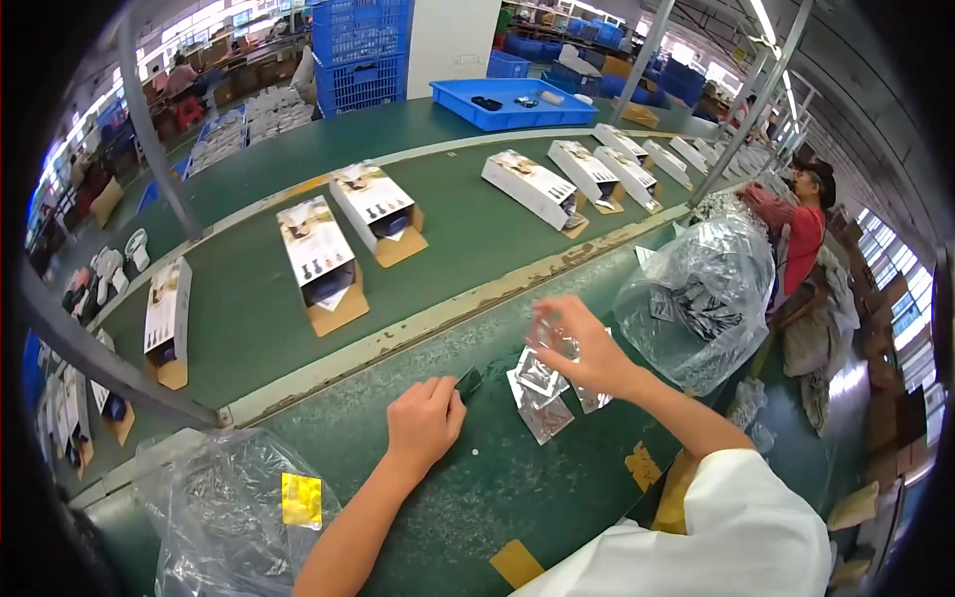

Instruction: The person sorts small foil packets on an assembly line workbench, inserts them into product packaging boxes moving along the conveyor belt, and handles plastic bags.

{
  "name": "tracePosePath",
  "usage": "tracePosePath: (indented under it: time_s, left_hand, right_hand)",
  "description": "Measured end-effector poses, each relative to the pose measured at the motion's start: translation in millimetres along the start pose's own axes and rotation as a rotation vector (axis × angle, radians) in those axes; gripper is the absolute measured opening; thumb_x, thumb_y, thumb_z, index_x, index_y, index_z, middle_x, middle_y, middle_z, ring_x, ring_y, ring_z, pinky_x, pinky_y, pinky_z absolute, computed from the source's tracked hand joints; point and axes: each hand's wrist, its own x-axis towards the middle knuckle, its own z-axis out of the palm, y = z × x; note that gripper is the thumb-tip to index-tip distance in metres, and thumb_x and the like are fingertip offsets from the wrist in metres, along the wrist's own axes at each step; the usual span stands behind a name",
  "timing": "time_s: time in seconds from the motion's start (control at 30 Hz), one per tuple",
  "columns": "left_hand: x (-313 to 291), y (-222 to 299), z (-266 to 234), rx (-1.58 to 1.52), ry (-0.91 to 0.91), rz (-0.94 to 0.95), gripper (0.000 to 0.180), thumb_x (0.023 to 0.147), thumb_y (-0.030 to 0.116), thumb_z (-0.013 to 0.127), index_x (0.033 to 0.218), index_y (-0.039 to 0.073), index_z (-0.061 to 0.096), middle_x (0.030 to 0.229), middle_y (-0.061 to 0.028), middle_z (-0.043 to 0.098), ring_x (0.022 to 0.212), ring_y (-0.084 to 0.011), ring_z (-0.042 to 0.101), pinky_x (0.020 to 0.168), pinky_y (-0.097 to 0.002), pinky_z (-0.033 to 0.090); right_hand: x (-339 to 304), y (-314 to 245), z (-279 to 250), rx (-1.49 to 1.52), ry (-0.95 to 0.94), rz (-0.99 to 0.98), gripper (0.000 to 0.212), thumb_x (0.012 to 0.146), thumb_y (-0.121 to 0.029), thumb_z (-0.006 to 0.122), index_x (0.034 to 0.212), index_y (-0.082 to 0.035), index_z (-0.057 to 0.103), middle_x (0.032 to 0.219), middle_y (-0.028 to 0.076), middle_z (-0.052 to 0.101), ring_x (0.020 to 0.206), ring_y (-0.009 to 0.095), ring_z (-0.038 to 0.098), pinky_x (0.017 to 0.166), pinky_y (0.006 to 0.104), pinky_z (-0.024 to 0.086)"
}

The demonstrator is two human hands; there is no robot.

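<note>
At left you've got a clear plastic bag [214,497] with a yellow sachet [301,499], then your left hand [426,423], curled, small dark object [469,383] at its fingertips, can't tell if gripped. Silver foil sachets [545,420] lie on the green tabletop [557,488]; your right hand [587,350] is over them, fingers curved, hold unclear, beside a clear sachet bag [711,353].

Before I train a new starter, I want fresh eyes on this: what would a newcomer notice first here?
The white boxes with open brown flaps on the far green strip come first. Next come the shiny silver packets by the right hand and the big clear bag to their right. A yellow packet stands out at lower left.
</note>
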Motion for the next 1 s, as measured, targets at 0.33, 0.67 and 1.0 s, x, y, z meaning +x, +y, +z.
tracePosePath:
  time_s: [0.33, 0.67, 1.0]
  left_hand:
    - [-27.1, -39.8, -47.2, -0.077, 0.159, -0.035, 0.014, 0.082, 0.007, 0.071, 0.096, 0.009, 0.072, 0.089, -0.0030, 0.068, 0.074, -0.0232, 0.066, 0.062, -0.0359, 0.054]
    - [-60.7, -61.0, -98.3, 0.162, 0.048, -0.091, 0.039, 0.080, 0.001, 0.071, 0.117, 0.013, 0.075, 0.103, -0.0112, 0.065, 0.087, -0.0305, 0.063, 0.073, -0.0413, 0.053]
    - [68.3, -121.1, 17.7, 0.740, -0.128, -0.042, 0.025, 0.089, 0.012, 0.059, 0.110, 0.001, 0.066, 0.111, -0.0118, 0.062, 0.104, -0.0277, 0.062, 0.074, -0.0372, 0.052]
  right_hand:
    - [254.8, 21.6, 169.0, -0.335, 0.306, -0.450, 0.035, 0.083, -0.023, 0.078, 0.101, -0.003, 0.055, 0.096, 0.014, 0.058, 0.087, 0.033, 0.062, 0.077, 0.0432, 0.052]
    - [242.3, 32.7, 226.4, -0.556, 0.249, -0.304, 0.075, 0.090, -0.045, 0.069, 0.146, -0.001, 0.045, 0.152, 0.022, 0.045, 0.144, 0.039, 0.040, 0.117, 0.0562, 0.033]
    - [247.6, 55.2, 155.0, -0.468, 0.151, -0.118, 0.068, 0.099, -0.040, 0.058, 0.151, 0.001, 0.041, 0.163, 0.018, 0.034, 0.150, 0.034, 0.033, 0.122, 0.0523, 0.027]
